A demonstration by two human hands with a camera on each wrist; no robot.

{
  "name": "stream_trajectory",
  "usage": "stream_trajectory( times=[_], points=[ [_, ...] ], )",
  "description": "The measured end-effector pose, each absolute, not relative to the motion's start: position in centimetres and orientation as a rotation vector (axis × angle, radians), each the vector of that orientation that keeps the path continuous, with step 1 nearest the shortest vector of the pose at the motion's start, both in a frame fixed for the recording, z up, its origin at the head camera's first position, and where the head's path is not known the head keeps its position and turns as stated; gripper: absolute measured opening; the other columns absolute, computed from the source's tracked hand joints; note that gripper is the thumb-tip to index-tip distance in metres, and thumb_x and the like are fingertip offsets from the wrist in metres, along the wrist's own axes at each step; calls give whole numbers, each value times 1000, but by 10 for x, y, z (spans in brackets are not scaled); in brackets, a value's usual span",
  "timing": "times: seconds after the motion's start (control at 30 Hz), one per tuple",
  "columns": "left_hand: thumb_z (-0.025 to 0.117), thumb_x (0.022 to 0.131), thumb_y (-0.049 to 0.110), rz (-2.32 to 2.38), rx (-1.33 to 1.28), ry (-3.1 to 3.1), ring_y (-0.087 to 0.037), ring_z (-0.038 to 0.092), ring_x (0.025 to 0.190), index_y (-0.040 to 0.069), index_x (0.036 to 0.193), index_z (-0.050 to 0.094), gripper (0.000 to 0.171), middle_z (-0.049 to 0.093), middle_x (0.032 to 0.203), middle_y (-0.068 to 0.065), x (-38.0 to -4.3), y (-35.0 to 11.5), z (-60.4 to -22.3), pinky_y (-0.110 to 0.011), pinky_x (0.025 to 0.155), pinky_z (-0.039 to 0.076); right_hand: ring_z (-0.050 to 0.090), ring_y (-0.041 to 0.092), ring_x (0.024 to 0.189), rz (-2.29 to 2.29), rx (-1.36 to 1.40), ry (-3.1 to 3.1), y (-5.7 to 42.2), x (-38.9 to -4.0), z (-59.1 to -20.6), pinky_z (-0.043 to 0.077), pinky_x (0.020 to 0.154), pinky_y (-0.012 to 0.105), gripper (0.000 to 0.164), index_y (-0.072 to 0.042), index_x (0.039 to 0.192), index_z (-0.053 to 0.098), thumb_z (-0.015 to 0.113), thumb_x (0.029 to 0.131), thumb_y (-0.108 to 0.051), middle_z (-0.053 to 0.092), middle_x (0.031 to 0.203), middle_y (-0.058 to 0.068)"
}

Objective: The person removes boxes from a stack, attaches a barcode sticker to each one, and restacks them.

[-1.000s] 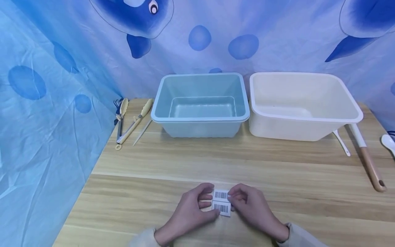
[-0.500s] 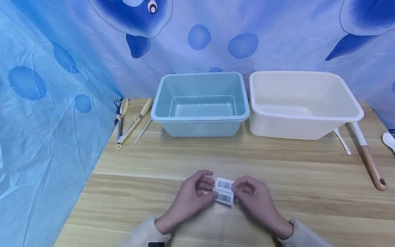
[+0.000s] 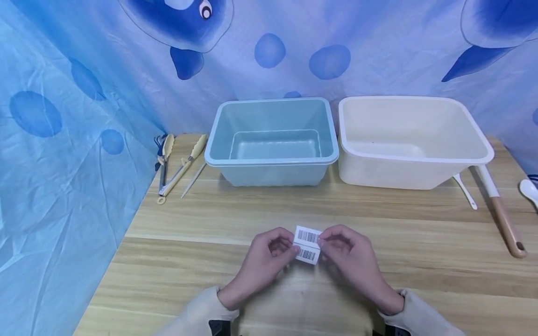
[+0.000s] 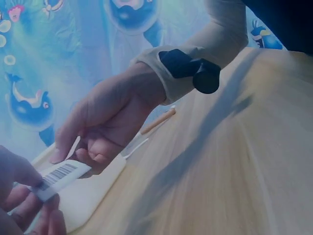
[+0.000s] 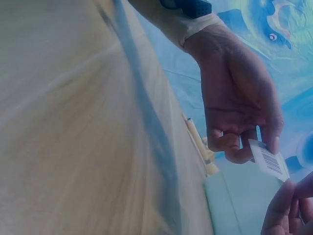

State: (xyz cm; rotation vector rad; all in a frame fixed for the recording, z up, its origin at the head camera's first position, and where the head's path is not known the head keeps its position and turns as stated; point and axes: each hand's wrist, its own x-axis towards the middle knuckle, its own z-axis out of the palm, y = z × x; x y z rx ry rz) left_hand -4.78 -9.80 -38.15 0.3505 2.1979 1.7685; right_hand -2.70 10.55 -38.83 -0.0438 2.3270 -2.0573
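Observation:
A small white sheet with two printed barcodes (image 3: 307,237) is held up off the table between both hands. My left hand (image 3: 268,256) pinches its left side, the thumb lying over the lower barcode's end. At the right edge, my right hand (image 3: 352,254) pinches the sheet between thumb and fingertips. In the left wrist view the barcode sheet (image 4: 61,177) tilts between the near left fingers and the right hand (image 4: 105,120). The right wrist view has the left hand (image 5: 239,93) gripping the barcode sheet (image 5: 269,160) from the far side.
A light blue bin (image 3: 273,172) and a white bin (image 3: 391,173) stand at the table's back. Tongs (image 3: 182,170) and a thin pale stick (image 3: 193,181) lie left. A wooden-handled tool (image 3: 506,224) and white spoons (image 3: 528,190) lie right. A blue curtain (image 3: 235,70) hangs behind.
Both hands have lifted the barcode sheet off the table and moved it slightly forward, tilting it a little. The left fingers have closed nearer to its edge. Bins and utensils stay put.

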Motion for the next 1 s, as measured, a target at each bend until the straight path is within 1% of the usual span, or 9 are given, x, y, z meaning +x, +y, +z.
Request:
stream_trajectory(
  times=[0.13,0.23,0.37,0.43,0.5,0.63,0.77,0.87,1.0],
  points=[
    [68,84,2,1798,308,2218,-9,57,69,-4,96,64,13,65,90,-18,-49,-96,-381,-18,58,51,67,12,75,-2061,-121,2390,105,-30,-389,58,65,27,10,2,96,64,66,87,1,67,95,17],
    [68,84,1,1817,260,2232,-11,59,72,-3,95,65,13,65,90,-17,-52,-95,-380,-18,61,51,64,8,80,-2094,-219,2514,106,-34,-388,57,69,22,15,1,96,65,66,83,9,65,95,14],
    [67,84,-1,1856,262,2251,-12,60,72,-2,94,65,10,65,89,-17,-60,-92,-377,-18,62,51,61,5,83,-2121,-508,2762,109,-42,-380,55,70,17,24,3,94,67,67,76,19,65,93,13],
    [67,84,-1,1873,284,2260,-13,60,73,-2,94,65,10,65,90,-17,-65,-91,-374,-18,63,51,61,8,81,-2047,-700,2914,109,-47,-373,53,71,15,22,1,93,69,70,75,15,67,90,11],
    [67,85,-1,1887,306,2268,-13,61,75,-2,95,65,10,65,90,-17,-69,-89,-373,-18,64,52,62,12,80,-1922,-883,3052,107,-53,-368,53,73,15,18,-2,92,70,72,77,8,69,90,8],
    [66,86,1,1909,359,2261,-13,61,76,-3,96,65,11,65,91,-18,-75,-86,-372,-18,64,52,64,17,82,-1637,-1135,3235,101,-61,-363,53,80,19,8,-6,91,73,70,84,-9,70,89,5],
    [66,87,2,1927,391,2232,-12,61,77,-3,97,65,12,65,92,-19,-76,-82,-373,-19,65,53,63,18,85,-1518,-1164,3256,97,-65,-365,54,80,23,7,-7,90,74,72,84,-9,70,89,3],
    [66,87,2,1931,408,2226,-12,61,78,-3,98,66,12,66,93,-18,-75,-80,-371,-19,65,52,64,17,85,-1486,-1116,3251,97,-65,-368,55,79,23,10,-7,90,74,75,80,-7,70,89,4],
    [67,87,4,1925,444,2250,-10,61,77,-1,97,67,11,67,91,-17,-74,-79,-371,-18,62,51,66,17,85,-1465,-1072,3235,99,-65,-370,55,84,23,12,-7,91,75,76,79,-7,72,90,4]
  ],
)
